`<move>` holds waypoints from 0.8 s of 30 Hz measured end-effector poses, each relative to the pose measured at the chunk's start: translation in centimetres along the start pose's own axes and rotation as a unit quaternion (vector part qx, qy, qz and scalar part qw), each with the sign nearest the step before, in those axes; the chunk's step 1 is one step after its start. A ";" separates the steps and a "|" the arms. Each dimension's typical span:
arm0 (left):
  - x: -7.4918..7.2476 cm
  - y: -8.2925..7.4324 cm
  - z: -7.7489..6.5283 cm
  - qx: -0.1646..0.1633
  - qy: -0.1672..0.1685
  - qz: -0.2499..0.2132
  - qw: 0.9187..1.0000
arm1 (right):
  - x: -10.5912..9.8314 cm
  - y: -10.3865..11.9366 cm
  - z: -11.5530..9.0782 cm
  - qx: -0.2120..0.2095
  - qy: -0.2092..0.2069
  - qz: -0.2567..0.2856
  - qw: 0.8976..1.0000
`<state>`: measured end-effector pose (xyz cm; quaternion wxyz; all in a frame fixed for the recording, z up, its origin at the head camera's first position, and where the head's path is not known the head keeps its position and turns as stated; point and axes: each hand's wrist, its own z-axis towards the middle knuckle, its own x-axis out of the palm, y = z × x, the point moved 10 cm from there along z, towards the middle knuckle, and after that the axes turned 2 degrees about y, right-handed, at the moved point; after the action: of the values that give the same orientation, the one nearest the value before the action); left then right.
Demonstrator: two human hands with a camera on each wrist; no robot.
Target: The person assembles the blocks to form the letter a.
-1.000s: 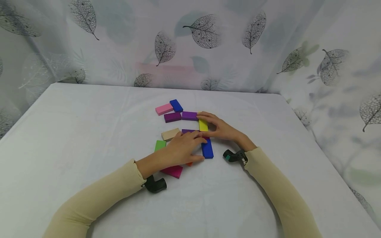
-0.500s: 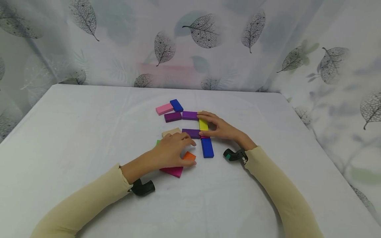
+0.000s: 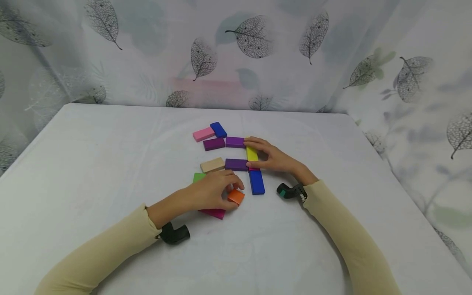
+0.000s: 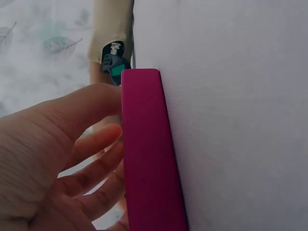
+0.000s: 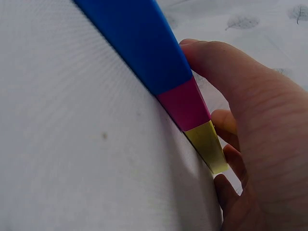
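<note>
In the head view my left hand [image 3: 211,190] pinches an orange block [image 3: 236,196] between thumb and fingertips. A green block [image 3: 198,177] and a magenta block [image 3: 213,213] show partly from under that hand. The magenta block [image 4: 144,144] hides the left fingertips in the left wrist view. My right hand [image 3: 274,159] rests loosely at a yellow block [image 3: 252,154], fingertips at its far end and thumb by a small magenta block [image 5: 185,106]. A blue block [image 3: 257,182] continues that line towards me.
Left of the right hand lie two purple blocks [image 3: 236,164] [image 3: 234,142], a dark purple block [image 3: 214,144] and a beige block [image 3: 212,165]. Farther back are a pink block [image 3: 203,134] and another blue block [image 3: 218,130]. A white cloth covers the table [image 3: 129,151].
My left hand has drawn back leftwards from beside the near blue block and closed its fingers on the orange block, which has shifted slightly right. The right hand has stayed in place.
</note>
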<state>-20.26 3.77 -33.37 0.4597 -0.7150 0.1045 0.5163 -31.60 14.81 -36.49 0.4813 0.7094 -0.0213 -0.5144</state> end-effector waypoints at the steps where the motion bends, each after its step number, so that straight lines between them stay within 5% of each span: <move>1: 0.0 -0.1 0.0 0.003 0.001 -0.004 1.000 | 0.0 0.0 0.0 -0.001 0.001 0.000 1.000; 24: 1.5 -2.1 0.9 0.074 0.038 -0.054 0.995 | -0.1 0.1 0.1 -0.010 0.000 0.006 1.000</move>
<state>-18.87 6.13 -33.46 0.5339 -0.7027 0.1212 0.4544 -31.65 14.73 -36.31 0.4911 0.7049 -0.0203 -0.5114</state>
